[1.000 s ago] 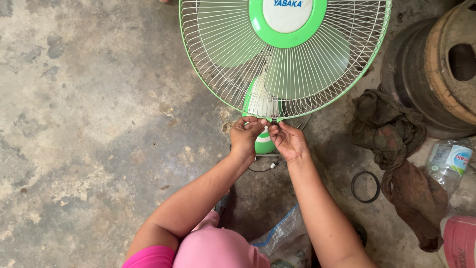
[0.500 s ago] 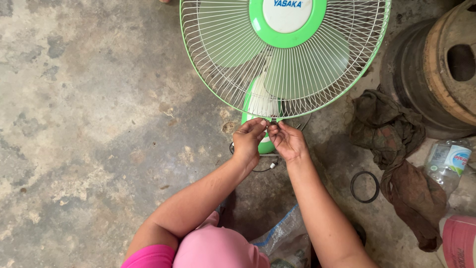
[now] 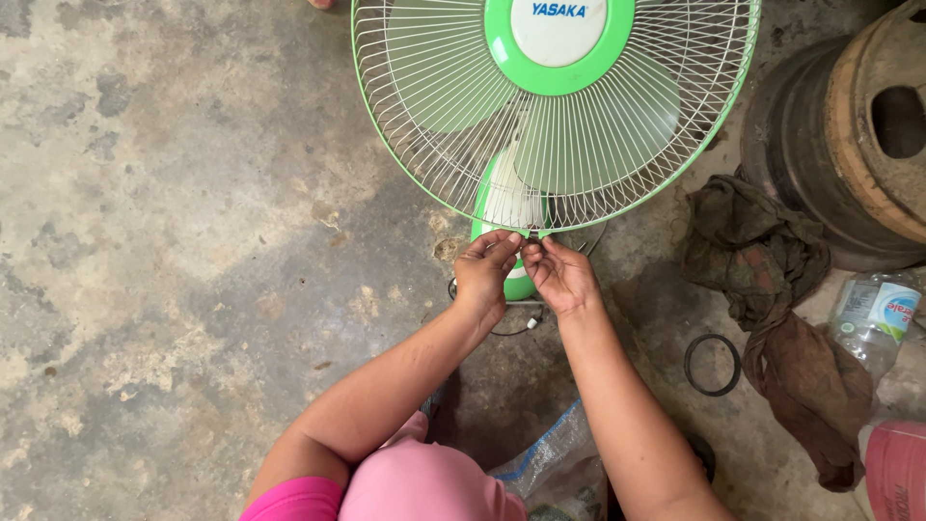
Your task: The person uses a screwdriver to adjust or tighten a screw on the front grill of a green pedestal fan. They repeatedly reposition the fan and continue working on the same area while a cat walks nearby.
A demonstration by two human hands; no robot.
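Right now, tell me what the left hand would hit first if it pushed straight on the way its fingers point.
Probably the fan grille: the left hand already has its fingertips at the grille's green bottom rim, beside the right hand.

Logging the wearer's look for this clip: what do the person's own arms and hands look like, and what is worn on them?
Both arms are bare from the upper arm down. The left hand and right hand wear no gloves; no rings, watch or bracelets are visible. A bright pink short sleeve covers the left upper arm. The right shoulder is out of frame.
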